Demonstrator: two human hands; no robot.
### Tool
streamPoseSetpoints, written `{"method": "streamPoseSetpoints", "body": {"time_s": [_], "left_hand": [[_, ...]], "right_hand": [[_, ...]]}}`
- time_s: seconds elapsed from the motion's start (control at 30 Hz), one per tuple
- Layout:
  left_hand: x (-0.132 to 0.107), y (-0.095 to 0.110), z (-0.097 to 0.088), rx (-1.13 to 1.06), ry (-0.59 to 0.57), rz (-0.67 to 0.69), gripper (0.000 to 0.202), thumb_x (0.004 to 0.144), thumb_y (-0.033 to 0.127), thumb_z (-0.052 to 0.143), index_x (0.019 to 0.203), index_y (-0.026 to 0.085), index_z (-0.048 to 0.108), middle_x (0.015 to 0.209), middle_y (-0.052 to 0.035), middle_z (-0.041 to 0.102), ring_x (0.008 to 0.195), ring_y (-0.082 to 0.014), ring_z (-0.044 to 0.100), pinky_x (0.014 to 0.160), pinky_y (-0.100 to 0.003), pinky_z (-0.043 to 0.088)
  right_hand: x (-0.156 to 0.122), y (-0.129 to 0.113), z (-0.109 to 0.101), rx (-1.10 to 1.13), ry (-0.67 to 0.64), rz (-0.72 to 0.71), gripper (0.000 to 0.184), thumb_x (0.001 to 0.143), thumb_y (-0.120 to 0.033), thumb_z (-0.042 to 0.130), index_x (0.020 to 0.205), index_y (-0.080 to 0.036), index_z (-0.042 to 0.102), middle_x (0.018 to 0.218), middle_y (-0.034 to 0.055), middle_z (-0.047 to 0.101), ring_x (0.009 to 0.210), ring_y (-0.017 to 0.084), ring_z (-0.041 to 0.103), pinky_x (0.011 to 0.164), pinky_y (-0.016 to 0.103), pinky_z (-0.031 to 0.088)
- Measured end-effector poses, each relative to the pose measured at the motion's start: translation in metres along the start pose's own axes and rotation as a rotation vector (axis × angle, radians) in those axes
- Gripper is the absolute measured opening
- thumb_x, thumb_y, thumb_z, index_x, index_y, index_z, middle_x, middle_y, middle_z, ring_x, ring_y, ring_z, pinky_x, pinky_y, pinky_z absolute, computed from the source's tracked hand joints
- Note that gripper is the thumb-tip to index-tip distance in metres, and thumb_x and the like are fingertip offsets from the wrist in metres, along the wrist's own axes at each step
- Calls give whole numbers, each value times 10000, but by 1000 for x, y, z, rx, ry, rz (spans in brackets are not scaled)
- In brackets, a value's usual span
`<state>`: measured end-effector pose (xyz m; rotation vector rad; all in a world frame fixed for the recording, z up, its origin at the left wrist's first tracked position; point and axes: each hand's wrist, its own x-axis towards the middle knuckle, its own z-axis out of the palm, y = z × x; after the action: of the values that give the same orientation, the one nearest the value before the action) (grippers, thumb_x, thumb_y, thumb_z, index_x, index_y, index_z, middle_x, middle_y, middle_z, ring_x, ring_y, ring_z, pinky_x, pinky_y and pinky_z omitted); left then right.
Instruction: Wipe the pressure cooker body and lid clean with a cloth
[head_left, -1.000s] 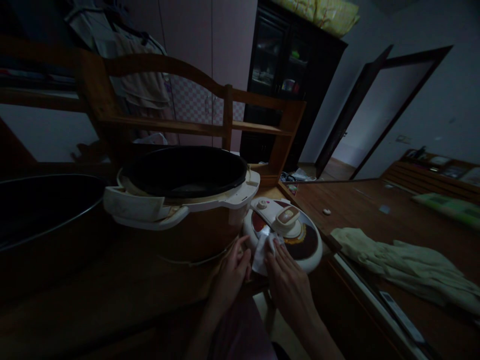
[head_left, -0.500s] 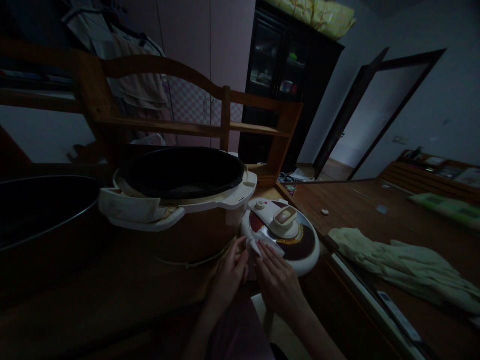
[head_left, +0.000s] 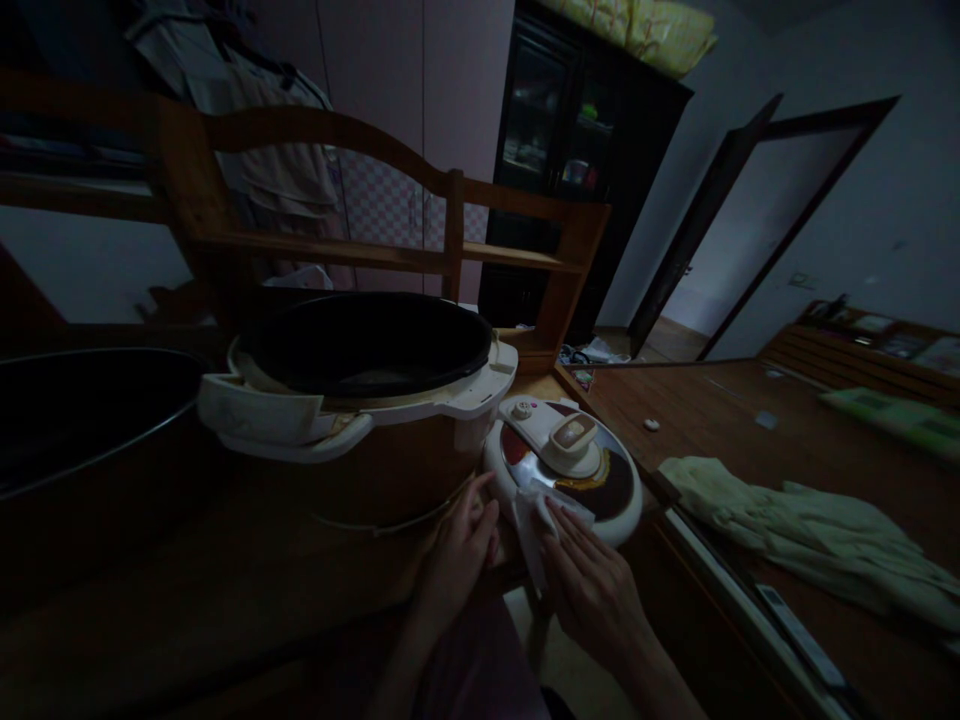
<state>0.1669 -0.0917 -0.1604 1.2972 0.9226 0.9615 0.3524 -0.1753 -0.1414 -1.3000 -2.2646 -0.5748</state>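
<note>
The white-rimmed pressure cooker lid (head_left: 517, 480), with a dark red and brown top and a beige knob, lies on the wooden desk. My right hand (head_left: 592, 575) presses a thin white tissue (head_left: 534, 530) against the lid's near edge, fingers together over it. Beside it, my left hand (head_left: 461, 540) has its index finger stretched to the lid's left rim, the thumb apart and the other fingers loosely bent; nothing shows in it. To the left stands the pressure cooker body (head_left: 409, 450), its lid off and a dark inner pot (head_left: 375, 345) inside.
A large dark pot (head_left: 97, 440) stands at far left. Behind the cooker rises a wooden shelf back (head_left: 330, 250). The desk's right edge runs close to the lid. On the wooden floor lie a pale green cloth (head_left: 795, 530) and several small items.
My right hand has slid right and slightly nearer along the lid with the tissue, away from my left hand. The left hand has hardly moved.
</note>
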Motion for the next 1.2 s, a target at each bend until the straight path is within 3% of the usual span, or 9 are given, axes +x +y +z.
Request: {"method": "streamPoseSetpoints", "body": {"time_s": [0.3, 0.47, 0.7, 0.87, 1.1, 1.2], "left_hand": [[3, -6, 0, 13, -14, 13, 583, 961, 540, 471, 1433, 199, 452, 552, 72, 498, 472, -114, 437, 472, -214, 303], [6, -11, 0, 15, 0, 17, 595, 948, 553, 502, 1428, 203, 463, 555, 76, 505, 457, -103, 428, 472, -210, 310], [3, -5, 0, -13, -3, 17, 601, 963, 505, 489, 1478, 214, 382, 547, 86, 485, 464, -105, 420, 469, -201, 302], [2, -3, 1, -16, -3, 11, 622, 964, 513, 480, 1495, 217, 350, 551, 78, 495, 474, -119, 437, 472, -208, 319], [-1, 0, 0, 12, 21, -13, 634, 950, 546, 491, 1493, 244, 367, 577, 75, 474, 504, -127, 432, 499, -223, 325], [-2, 1, -1, 9, 10, -30, 640, 956, 551, 474, 1505, 247, 350, 590, 75, 464, 513, -124, 424, 505, -222, 326]], "right_hand": [[51, -4, 30, -92, -34, 276, 375, 957, -93, 451, 1299, -80, 605, 1450, 214, 563, 1377, 294, 523, 1135, 476, 469], [62, -9, 40, -39, 4, 195, 354, 961, -112, 452, 1263, -53, 626, 1424, 230, 580, 1373, 283, 528, 1133, 449, 472], [40, -4, 21, 68, -17, -2, 440, 955, -83, 440, 1381, -55, 547, 1458, 196, 561, 1424, 256, 468, 1162, 430, 457], [16, 3, 1, 123, -15, -82, 417, 929, -64, 479, 1335, -49, 573, 1435, 195, 582, 1407, 259, 490, 1143, 434, 486], [-18, 15, -16, 101, -41, -109, 452, 905, -48, 502, 1352, -64, 563, 1467, 180, 556, 1416, 258, 480, 1132, 420, 498], [-30, 20, -13, 23, 45, -46, 446, 904, -49, 536, 1348, -62, 568, 1446, 195, 572, 1393, 272, 508, 1124, 438, 500]]}}
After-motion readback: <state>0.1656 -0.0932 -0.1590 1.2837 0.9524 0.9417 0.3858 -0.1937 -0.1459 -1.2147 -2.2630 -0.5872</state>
